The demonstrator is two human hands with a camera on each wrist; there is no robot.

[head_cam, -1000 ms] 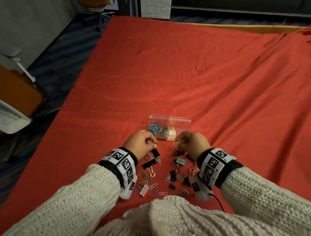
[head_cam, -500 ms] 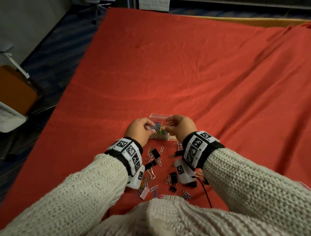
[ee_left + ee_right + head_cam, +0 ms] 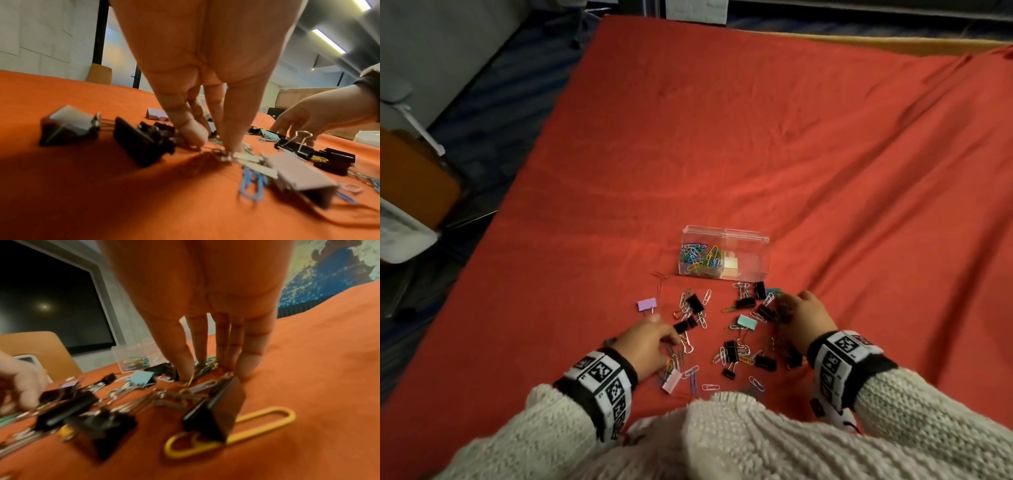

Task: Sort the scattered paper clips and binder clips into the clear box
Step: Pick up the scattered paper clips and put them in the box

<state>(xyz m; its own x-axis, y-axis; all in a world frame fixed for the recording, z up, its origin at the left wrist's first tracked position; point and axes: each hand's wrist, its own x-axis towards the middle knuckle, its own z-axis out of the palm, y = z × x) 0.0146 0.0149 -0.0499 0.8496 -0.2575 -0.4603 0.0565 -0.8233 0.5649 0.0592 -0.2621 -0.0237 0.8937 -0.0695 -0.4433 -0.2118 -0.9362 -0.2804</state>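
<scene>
The clear box (image 3: pixel 748 260) stands on the red cloth with coloured paper clips (image 3: pixel 700 258) in its left compartment and a cream binder clip (image 3: pixel 731 267) in its right one. Loose paper clips and black binder clips (image 3: pixel 695 303) lie scattered in front of it, among them a purple (image 3: pixel 647 304), a teal (image 3: pixel 746 322) and a pink binder clip (image 3: pixel 672 381). My left hand (image 3: pixel 674 337) (image 3: pixel 213 144) points down, its thumb and forefinger tips touching a silver paper clip on the cloth. My right hand (image 3: pixel 782 308) (image 3: pixel 197 369) pinches green and yellow paper clips at the pile's right side.
The red cloth (image 3: pixel 722 137) covers the whole table and is wrinkled at the right. An orange chair (image 3: pixel 410 181) and a white bin (image 3: pixel 397 236) stand off the table's left edge. A yellow paper clip (image 3: pixel 267 418) lies under a black binder clip (image 3: pixel 218 415) near my right wrist.
Both hands were over the box half a second ago. They have drawn back toward me and come down on the scattered pile, the left hand to the left, the right hand to the right.
</scene>
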